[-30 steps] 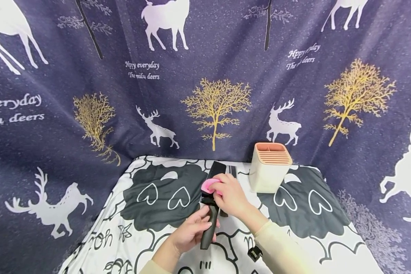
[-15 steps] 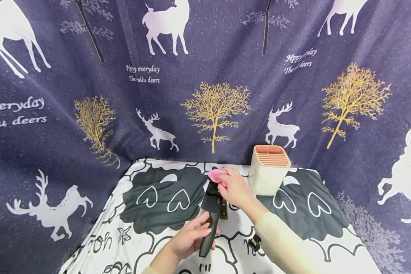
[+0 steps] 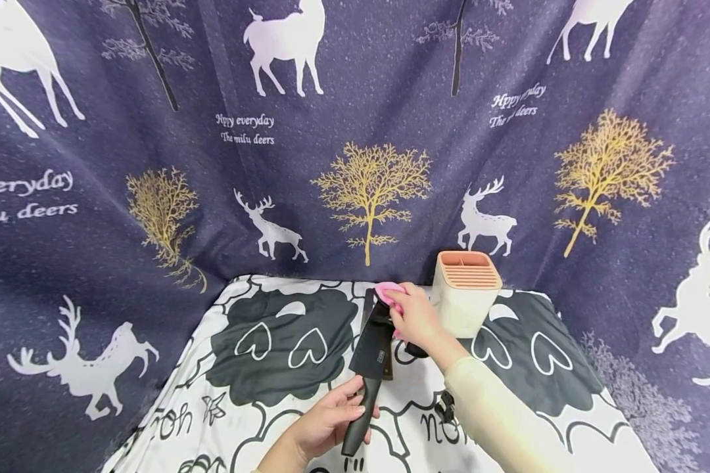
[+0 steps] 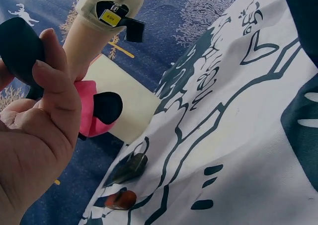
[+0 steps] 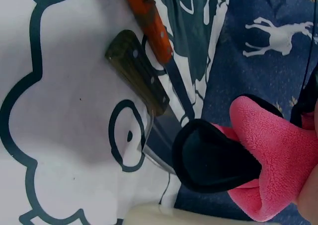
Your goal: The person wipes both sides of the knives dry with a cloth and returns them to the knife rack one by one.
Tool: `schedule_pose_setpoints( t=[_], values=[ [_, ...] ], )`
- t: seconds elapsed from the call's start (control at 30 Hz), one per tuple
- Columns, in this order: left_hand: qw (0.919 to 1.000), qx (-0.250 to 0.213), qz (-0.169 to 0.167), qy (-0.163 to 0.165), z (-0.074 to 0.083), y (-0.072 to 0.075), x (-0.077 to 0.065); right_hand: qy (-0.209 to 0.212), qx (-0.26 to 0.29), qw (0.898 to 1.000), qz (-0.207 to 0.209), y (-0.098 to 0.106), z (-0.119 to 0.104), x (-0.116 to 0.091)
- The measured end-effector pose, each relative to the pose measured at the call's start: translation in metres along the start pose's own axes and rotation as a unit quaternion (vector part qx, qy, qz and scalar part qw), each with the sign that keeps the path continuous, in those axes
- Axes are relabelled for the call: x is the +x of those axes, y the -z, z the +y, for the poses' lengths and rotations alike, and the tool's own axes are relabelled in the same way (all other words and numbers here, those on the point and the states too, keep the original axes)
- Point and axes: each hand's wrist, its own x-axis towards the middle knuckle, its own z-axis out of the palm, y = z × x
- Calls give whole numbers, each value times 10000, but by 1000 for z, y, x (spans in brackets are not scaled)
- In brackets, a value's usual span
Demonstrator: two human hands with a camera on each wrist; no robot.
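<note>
My left hand (image 3: 334, 420) grips the black handle (image 3: 361, 417) of a broad black-bladed kitchen knife. Its blade (image 3: 368, 351) points away and up, over the bed-like surface. Between the fingers of my right hand (image 3: 420, 320) is a pink cloth (image 3: 388, 291) with a black back, bunched at the upper right end of the blade. Part of the blade's far end is hidden behind it. In the right wrist view the fuzzy pink cloth (image 5: 278, 158) folds over, its black side (image 5: 213, 158) facing out. The left wrist view catches my left fingers around the dark handle (image 4: 22, 48).
A cream knife block (image 3: 464, 305) with an orange slotted top stands at the back right. Two more knives lie on the patterned cloth, one with a dark wooden handle (image 5: 139, 73), one with a reddish-brown handle (image 5: 149, 24). A deer-print curtain (image 3: 307, 164) hangs behind.
My right hand has slid the pink cloth up and right, from low on the blade to its far end. The knife's handle has come slightly nearer to me.
</note>
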Motion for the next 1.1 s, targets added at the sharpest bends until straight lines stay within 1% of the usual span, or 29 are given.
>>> schedule_pose_setpoints(
  t=[0.1, 0.2, 0.3, 0.47, 0.63, 0.73, 0.8, 0.9, 0.97, 1.03, 1.1],
  values=[
    [9999, 62, 109, 22, 0, 1, -1, -272, 329, 9990, 152, 5, 5, 0],
    [9996, 187, 213, -29, 0, 3, -1, -386, 643, 9966, 341, 16, 3, -1],
    [9991, 289, 295, -83, 0, 5, -2, -168, 876, 9953, 387, 29, -9, -4],
    [9985, 326, 435, 34, 1, 8, 1, 560, 1167, 9915, 113, 46, -41, -15],
    [9982, 319, 504, 103, 0, 8, 6, 1363, 1070, 9849, -62, 48, -68, -28],
    [9980, 263, 571, 86, -1, 7, 6, 1784, 1014, 9787, -51, 42, -76, -32],
    [9978, 216, 625, 66, -1, 6, 6, 1961, 955, 9759, -29, 36, -77, -35],
    [9979, 171, 624, 0, -2, 6, 6, 2110, 760, 9745, -46, 27, -79, -40],
    [9980, 196, 588, -70, -2, 6, 7, 2127, 485, 9759, -93, 23, -81, -43],
    [9984, 160, 525, -161, -3, 7, 7, 2067, 193, 9781, -150, 20, -85, -45],
    [9986, 74, 474, -222, -4, 7, 6, 1892, -37, 9817, -209, 17, -90, -48]
  ],
)
